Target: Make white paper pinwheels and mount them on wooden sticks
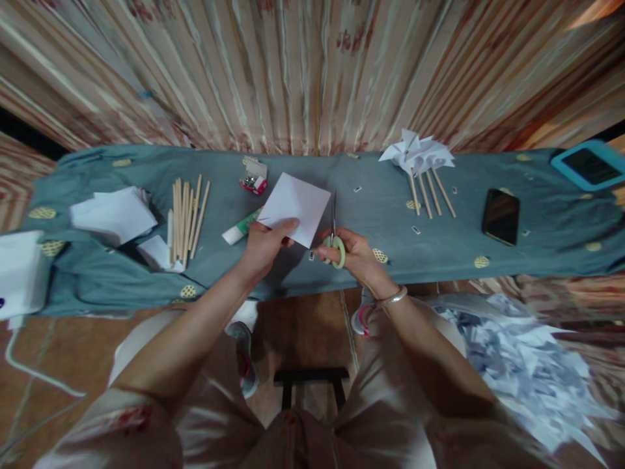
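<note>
A square sheet of white paper (303, 202) is pinched at its lower left edge by my left hand (267, 246), the thumb lying on top. Just right of the sheet, my right hand (352, 253) has its fingers round the green handles of scissors (334, 244), whose blades point away from me beside the paper's right corner. A green and white glue tube (240, 228) lies partly behind my left hand. Behind it is a small opened red and white box (254, 179) with metal pieces inside.
Wooden sticks (184, 221) and stacked white paper (114, 215) lie at the left. White pinwheels on sticks (417, 156), a dark phone (501, 216) and a blue-framed tablet (590, 164) are at the right. Many folded white papers (532, 365) are heaped below the table (449, 244).
</note>
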The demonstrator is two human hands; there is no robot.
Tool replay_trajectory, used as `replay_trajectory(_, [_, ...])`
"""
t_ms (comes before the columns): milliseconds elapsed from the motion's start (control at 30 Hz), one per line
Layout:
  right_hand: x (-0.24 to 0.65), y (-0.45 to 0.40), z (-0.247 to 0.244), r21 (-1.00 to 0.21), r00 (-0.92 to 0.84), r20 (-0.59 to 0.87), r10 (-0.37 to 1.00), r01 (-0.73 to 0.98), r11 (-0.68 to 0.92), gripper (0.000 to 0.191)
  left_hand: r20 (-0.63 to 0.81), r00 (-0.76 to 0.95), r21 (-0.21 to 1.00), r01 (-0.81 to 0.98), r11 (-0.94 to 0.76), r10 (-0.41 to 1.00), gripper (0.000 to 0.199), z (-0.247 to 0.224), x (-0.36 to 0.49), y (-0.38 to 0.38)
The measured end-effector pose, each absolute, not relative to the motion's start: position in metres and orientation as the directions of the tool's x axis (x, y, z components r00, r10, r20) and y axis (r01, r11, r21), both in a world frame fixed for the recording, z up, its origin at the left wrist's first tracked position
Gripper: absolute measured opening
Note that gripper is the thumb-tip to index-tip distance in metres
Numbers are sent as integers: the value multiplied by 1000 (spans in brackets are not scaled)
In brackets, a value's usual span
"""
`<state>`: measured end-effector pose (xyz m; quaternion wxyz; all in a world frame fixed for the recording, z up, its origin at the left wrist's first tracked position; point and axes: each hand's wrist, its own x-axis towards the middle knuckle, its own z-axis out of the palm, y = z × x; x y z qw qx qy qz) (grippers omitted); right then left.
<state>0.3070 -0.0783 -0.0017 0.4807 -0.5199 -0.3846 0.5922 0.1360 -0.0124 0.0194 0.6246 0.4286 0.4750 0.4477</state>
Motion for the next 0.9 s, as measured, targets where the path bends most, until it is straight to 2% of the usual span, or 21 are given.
replay_trajectory(133, [305, -91, -1, -945, -131, -288, 948, -119, -304, 52, -158, 69, 974, -154, 167, 985, 28, 26, 129, -1])
replay_trajectory(333, [299, -104, -2, -962, -291, -265, 919, 8, -275, 45, -102, 28, 994, -38, 103, 994, 18, 27, 127, 7])
replay_trajectory(533, [292, -102, 0, -950, -308, -296, 904, 1, -311, 40, -85, 51, 996, -13, 86, 995, 19, 23, 135, 5])
replay_trajectory(900, [292, -100, -2, -958, -285, -262, 922, -39, -285, 37, -71, 108, 997, -33, 75, 992, 18, 20, 140, 1])
